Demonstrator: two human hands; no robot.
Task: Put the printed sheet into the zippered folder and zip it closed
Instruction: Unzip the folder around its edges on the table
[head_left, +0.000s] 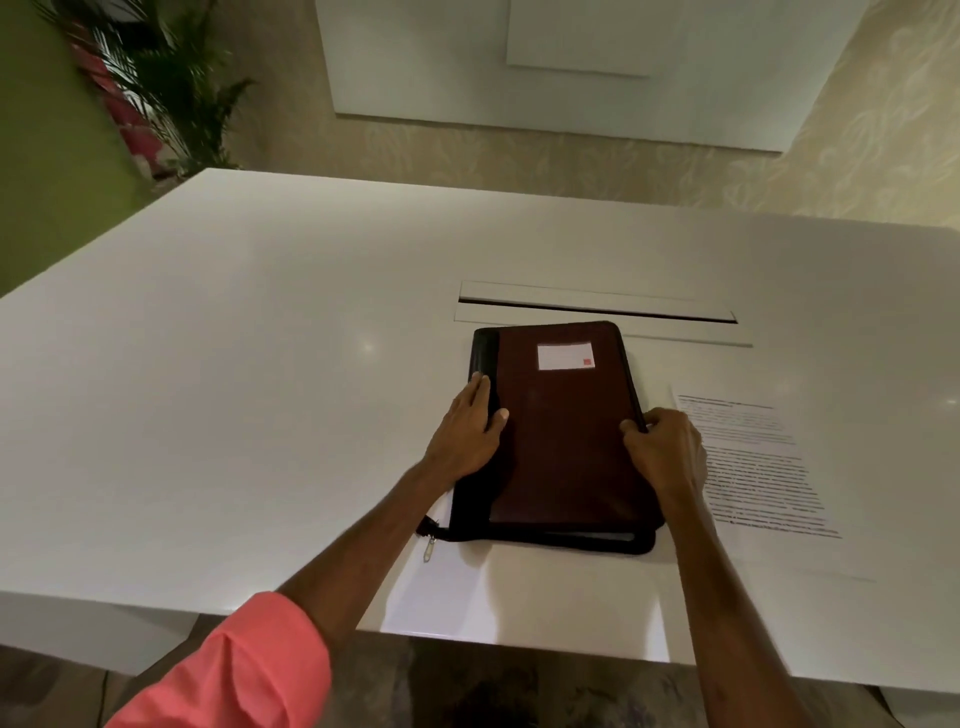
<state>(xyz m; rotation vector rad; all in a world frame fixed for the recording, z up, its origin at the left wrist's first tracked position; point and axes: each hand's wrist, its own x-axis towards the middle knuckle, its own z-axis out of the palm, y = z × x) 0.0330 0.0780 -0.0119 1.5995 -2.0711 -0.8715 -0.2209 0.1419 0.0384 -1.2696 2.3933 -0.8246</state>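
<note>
A dark brown zippered folder (566, 431) with a black spine and a white label lies flat on the white table (234, 389), cover down. Its zipper pull (429, 546) trails off the near left corner, and the near edge looks unzipped. My left hand (470, 431) rests flat on the black spine side, thumb on the cover. At the folder's right edge, my right hand (665, 449) curls its fingers around the cover's rim. The printed sheet (763, 467) lies flat on the table just right of the folder, partly under my right hand.
A long cable slot with a raised lid (597, 306) runs across the table just beyond the folder. A potted plant (171, 88) stands past the table's far left corner. The table's near edge (519, 644) is close to my body.
</note>
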